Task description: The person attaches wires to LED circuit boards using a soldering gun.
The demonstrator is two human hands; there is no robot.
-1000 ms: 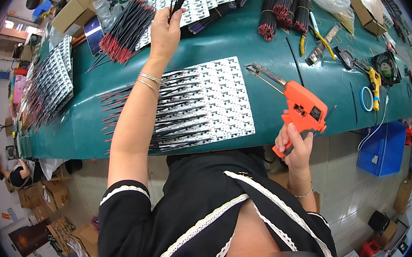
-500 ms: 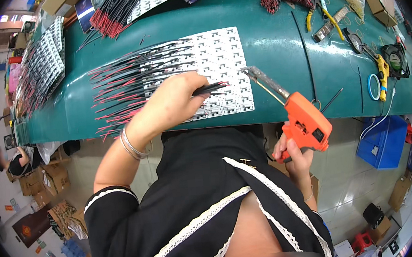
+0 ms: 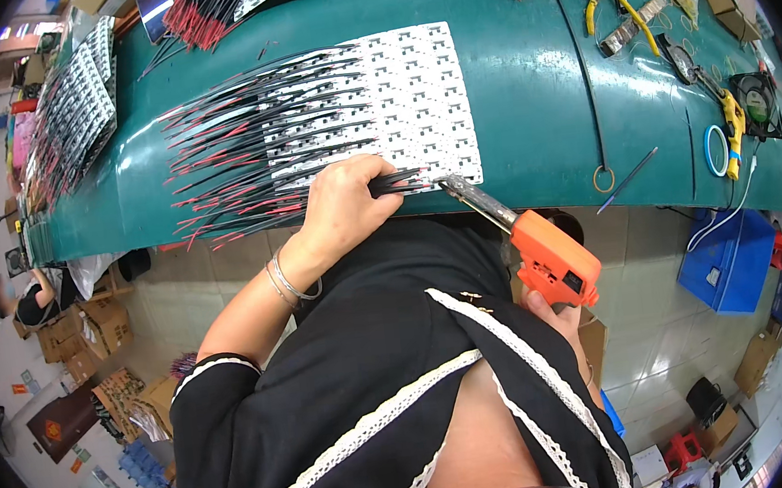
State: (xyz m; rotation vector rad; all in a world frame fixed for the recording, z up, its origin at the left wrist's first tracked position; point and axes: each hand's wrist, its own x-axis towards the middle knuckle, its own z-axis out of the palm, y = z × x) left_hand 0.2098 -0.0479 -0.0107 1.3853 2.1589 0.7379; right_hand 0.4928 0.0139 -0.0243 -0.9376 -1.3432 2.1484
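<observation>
Green table [image 3: 527,90] across my front; blue bin [image 3: 732,263] on tiled floor, off to right. White board sheet [image 3: 420,100] flat near table's front edge, black-and-red wires [image 3: 238,122] fanned over its left part. My left hand [image 3: 349,201] pinching small wire bunch [image 3: 399,183] above sheet's near edge. My right hand [image 3: 560,318] curled round orange soldering gun [image 3: 552,257], tip just beside bunch's ends; whether touching, can't tell.
</observation>
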